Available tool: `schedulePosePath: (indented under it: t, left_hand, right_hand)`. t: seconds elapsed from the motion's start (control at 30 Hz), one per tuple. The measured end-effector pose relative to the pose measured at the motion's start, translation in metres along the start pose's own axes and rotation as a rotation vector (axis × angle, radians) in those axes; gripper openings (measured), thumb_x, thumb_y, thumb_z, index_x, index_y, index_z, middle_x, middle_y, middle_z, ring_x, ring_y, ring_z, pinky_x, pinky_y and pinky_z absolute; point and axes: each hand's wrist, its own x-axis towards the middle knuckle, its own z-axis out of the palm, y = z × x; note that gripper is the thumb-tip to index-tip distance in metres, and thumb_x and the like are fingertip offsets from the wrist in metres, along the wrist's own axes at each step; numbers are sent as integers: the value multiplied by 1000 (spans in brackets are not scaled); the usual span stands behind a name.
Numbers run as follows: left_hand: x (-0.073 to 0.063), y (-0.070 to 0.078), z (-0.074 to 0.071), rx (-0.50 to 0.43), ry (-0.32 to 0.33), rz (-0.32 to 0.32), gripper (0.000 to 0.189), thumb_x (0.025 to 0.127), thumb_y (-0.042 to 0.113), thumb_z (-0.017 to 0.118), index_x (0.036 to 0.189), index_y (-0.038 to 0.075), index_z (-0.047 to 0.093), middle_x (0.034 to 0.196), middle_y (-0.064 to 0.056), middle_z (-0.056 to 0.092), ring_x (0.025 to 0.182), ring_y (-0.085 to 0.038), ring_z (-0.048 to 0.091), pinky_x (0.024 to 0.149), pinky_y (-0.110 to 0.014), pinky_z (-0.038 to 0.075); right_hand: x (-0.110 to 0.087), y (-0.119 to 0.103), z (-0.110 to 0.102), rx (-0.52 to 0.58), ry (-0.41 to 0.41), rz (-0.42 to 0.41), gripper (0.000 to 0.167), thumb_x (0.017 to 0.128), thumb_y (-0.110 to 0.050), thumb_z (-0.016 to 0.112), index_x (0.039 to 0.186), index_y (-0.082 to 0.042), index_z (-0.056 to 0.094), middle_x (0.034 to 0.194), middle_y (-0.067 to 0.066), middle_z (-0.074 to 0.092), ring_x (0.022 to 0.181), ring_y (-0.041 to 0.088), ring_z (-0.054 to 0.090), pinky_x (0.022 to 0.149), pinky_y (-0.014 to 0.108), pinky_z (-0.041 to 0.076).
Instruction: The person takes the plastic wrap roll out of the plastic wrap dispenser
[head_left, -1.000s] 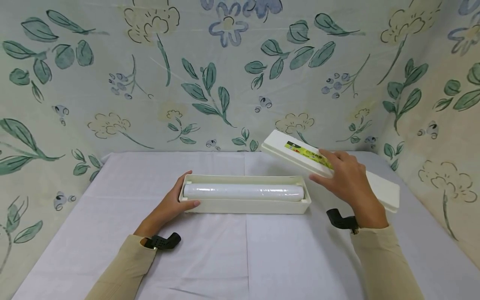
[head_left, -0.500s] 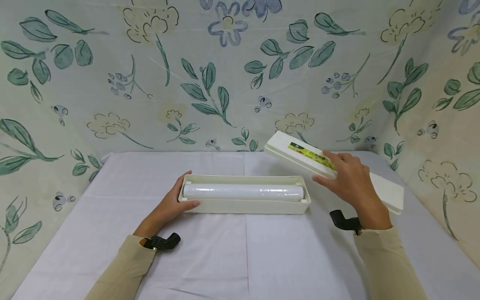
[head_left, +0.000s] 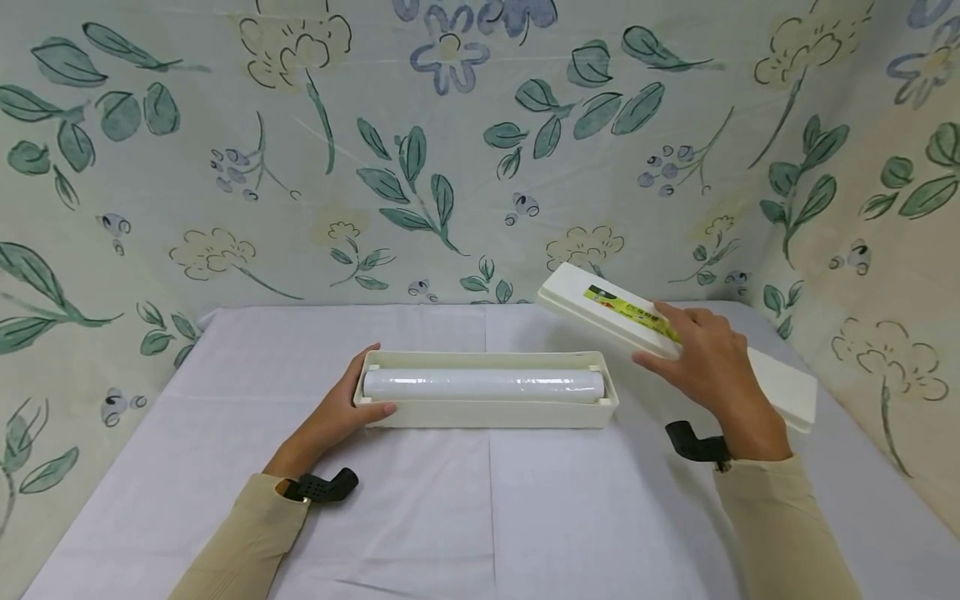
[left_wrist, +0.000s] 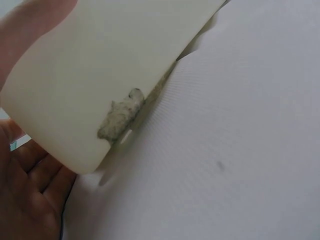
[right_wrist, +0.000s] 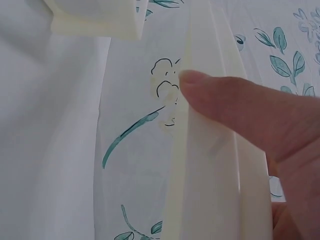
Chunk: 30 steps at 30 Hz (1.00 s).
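A long cream-white box [head_left: 495,415] rests on the cloth with its top off. Inside lies a shiny roll of plastic wrap [head_left: 483,385]. My left hand [head_left: 343,407] grips the box's left end, thumb over the front wall and fingers round the far side. Up to the right, my right hand [head_left: 708,362] holds the long white lid [head_left: 783,387] across its middle, tilted with its left end higher. A yellow-green label [head_left: 630,311] shows on the lid's top. In the right wrist view the thumb [right_wrist: 225,97] presses along the lid's side.
A pale cloth [head_left: 420,517] covers the table, with creases running across it. Behind and at the right hang floral curtains [head_left: 465,167]. A dark worn patch [left_wrist: 120,117] marks the box's lower edge in the left wrist view. Black wrist cameras [head_left: 322,485] sit on both wrists.
My right hand has carried the lid slightly rightward and a little down, farther from the box. The left hand and the box have stayed in place.
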Motion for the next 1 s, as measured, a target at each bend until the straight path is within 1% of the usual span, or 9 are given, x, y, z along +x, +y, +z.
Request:
schedulePosePath:
  t: [0.23,0.43,0.7,1.0]
  left_hand:
    - [1,0,1,1,-1,5,95,83,26,75,154,33,12,144,-8,37,123,-32,43,97,-53,40]
    - [0,2,1,-7,-6,6,95,83,26,75,154,32,13,142,-9,39,120,-32,46,95,-49,42]
    - [0,1,1,11,1,-7,96,83,27,76,154,32,11,144,-9,37,121,-32,45,97,-51,41]
    - [0,3,2,28,13,-12,97,82,27,76,154,31,12,142,-9,38,119,-32,46,96,-51,42]
  right_hand:
    - [-1,6,-1,-11,0,19,85,78,-39,79,149,-15,38,132,33,43,112,53,39,82,72,29]
    - [-1,10,-1,-2,-4,34,86,78,-40,79,149,-16,37,133,33,43,111,53,38,82,73,29]
    - [-1,14,-1,-10,-5,52,87,77,-39,80,149,-14,38,133,33,43,109,52,39,81,73,30]
    - [-1,18,-2,-14,-14,73,88,77,-40,80,149,-15,37,134,33,41,108,51,39,82,73,31]
